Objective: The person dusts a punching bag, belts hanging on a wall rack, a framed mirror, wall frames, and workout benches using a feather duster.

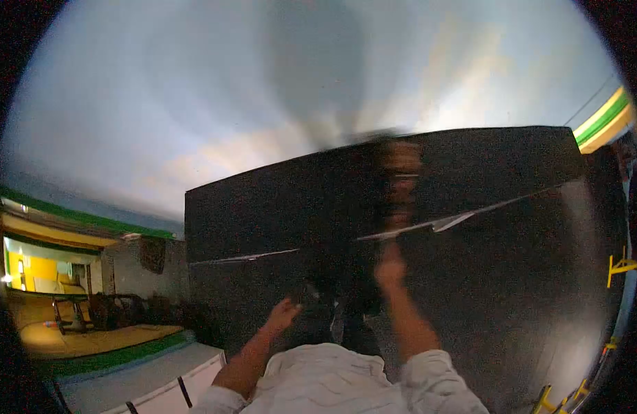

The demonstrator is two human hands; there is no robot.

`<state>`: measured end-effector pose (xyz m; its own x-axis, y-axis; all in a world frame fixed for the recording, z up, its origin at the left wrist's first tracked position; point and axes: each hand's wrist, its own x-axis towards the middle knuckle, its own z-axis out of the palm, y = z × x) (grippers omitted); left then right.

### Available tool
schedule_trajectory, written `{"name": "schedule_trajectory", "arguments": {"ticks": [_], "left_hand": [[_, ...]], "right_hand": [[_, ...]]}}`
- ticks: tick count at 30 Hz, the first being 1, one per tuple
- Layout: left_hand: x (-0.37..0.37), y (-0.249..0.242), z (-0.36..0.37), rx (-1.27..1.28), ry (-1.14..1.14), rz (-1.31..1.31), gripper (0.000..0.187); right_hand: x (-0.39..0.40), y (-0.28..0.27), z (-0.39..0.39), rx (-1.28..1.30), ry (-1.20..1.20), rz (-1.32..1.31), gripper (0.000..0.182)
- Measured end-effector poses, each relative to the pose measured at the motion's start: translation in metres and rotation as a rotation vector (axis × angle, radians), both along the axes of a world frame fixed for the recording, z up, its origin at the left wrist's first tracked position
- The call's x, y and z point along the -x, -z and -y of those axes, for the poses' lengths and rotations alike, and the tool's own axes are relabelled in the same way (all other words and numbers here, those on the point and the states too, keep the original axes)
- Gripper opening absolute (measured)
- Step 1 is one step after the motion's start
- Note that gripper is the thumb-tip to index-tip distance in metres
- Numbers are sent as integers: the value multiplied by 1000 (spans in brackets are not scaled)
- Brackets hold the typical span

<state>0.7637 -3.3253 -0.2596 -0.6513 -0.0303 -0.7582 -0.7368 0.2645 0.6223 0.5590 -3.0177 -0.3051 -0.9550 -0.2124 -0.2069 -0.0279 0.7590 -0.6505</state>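
Note:
A large black panel (263,214) fills the space in front of me, with its upper edge sloping up to the right. My left hand (285,314) is low before it, fingers curled in beside a dark patch; what they hold, if anything, is hidden in the dark. Higher and to the right, my right hand (389,269) is smeared by motion, just below a thin pale strip (463,219) that crosses the panel. Another pale strip (246,258) runs across the panel's left part. Above my right hand, a blurred brownish band (403,162) shows against the black.
At the left, a lit room with yellow walls (46,272) and a dark chair (71,314) shows beyond a green-edged ledge (139,350). Yellow metal brackets (621,265) stand at the far right. A pale, shadowed surface (194,90) spans the top.

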Motion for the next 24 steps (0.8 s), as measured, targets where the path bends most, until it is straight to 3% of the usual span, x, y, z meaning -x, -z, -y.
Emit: {"name": "schedule_trajectory", "arguments": {"ticks": [1, 2, 3, 4, 7, 9, 10, 11, 12, 13, 15, 16, 17, 19, 20, 22, 23, 24], "left_hand": [[-15, -25, 14, -1, -15, -5, 49], [-28, -45, 23, -37, -432, 116, 55], [-37, -55, 30, -78, -848, 239, 62], [-49, -58, 37, -79, -859, 237, 62], [-67, -73, 64, -143, -1111, -228, 74], [-56, -94, 70, 98, -1209, -94, 78], [-65, -91, 75, 108, -1238, -84, 78], [-71, -81, 83, 269, -984, -241, 78], [-78, -73, 91, 425, -728, -386, 78], [-85, -65, 99, 439, -775, -386, 78], [-97, -42, 111, 99, -1038, -455, 74], [-102, -27, 118, -15, -1133, -485, 73], [-117, -9, 133, 247, -744, -440, 73], [-137, -12, 147, 493, -344, -351, 73], [-124, -34, 148, 214, -615, -225, 73], [-117, -62, 155, -74, -859, -90, 74], [-119, -68, 160, 122, -710, -236, 74], [-117, -74, 164, 310, -555, -381, 75]], "right_hand": [[-44, 10, 58, -218, -371, -28, 25], [-72, -68, 116, -147, -498, 295, 27], [-120, -52, 156, -131, -699, 335, 31], [-167, -39, 196, -94, -893, 377, 36], [-164, -91, 231, -304, -1032, 774, 40], [-137, -68, 196, 59, -901, 352, 41], [-102, -103, 184, -145, -812, 462, 45], [-97, -71, 158, 60, -554, 111, 48], [-72, -119, 148, 125, -318, 202, 50], [-66, -90, 137, 144, -144, 89, 49], [-68, -26, 160, 168, -6, -31, 50], [-76, -1, 195, 347, 106, 6, 53], [-92, 7, 237, 339, 70, 80, 53], [-131, -10, 318, 94, -290, 261, 53], [-144, -23, 351, 42, -512, 366, 53], [-155, -30, 395, 180, -889, 650, 53], [-159, -32, 410, 227, -1007, 746, 53], [-159, -37, 416, 156, -1128, 546, 53]]}}
